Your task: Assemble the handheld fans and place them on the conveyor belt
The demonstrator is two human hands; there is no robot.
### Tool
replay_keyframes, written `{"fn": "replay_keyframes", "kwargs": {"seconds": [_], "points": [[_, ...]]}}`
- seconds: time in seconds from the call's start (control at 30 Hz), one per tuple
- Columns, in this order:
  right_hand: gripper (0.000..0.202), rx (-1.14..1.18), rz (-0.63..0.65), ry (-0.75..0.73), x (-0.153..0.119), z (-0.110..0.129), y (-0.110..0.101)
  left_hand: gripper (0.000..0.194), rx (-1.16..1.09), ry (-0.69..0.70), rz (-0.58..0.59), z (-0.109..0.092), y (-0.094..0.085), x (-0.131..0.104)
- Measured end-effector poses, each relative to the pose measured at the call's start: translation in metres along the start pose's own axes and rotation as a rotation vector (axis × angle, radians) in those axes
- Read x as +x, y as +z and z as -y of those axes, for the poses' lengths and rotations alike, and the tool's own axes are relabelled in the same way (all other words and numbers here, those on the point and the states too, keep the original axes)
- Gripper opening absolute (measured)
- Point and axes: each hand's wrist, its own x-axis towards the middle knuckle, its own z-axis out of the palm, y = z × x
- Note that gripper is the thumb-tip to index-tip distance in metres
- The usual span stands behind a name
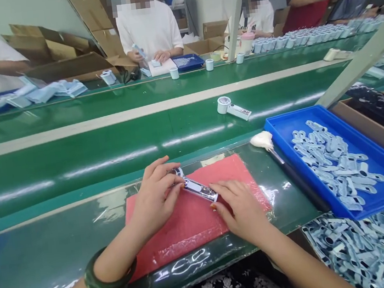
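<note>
A light-blue handheld fan body (200, 189), its handle uncovered and dark inner parts showing, slants across the red mat (183, 219). My left hand (158, 194), with a green bangle on the wrist, closes around the round head end and hides most of it. At the handle's lower end, my right hand (238, 203) grips between thumb and fingers. A similar fan body (231, 107) lies beyond on the green conveyor belt (125, 142).
To the right, a blue tray (273, 130) holds several light-blue handle pieces; more pieces (373, 243) lie below. A black-handled tool with a white, wrapped-looking head (263, 140) lies beside the tray. A post (359, 60) slants at right. Co-workers (149, 28) sit across the belt.
</note>
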Motion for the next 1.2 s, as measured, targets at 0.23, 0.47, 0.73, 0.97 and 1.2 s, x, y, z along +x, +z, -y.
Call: {"fn": "replay_keyframes", "kwargs": {"seconds": [0.23,0.47,0.73,0.97,1.2], "points": [[0.037,-0.006,-0.001,-0.007,-0.001,0.000,0.000,0.022,-0.006,-0.018,0.011,-0.002,0.003,0.003],[0.037,0.004,-0.003,-0.012,-0.002,-0.001,0.000,0.025,-0.029,-0.041,0.048,-0.003,0.002,0.007],[0.036,0.008,0.007,-0.012,-0.001,-0.003,0.000,0.024,0.026,0.011,0.087,-0.003,-0.002,0.009],[0.035,0.015,0.008,-0.003,0.000,-0.002,-0.001,0.025,0.078,0.027,0.114,-0.003,-0.003,0.010],[0.034,0.021,-0.011,-0.011,0.000,-0.001,-0.001,0.025,0.262,0.123,0.125,-0.013,-0.004,0.016]]}}
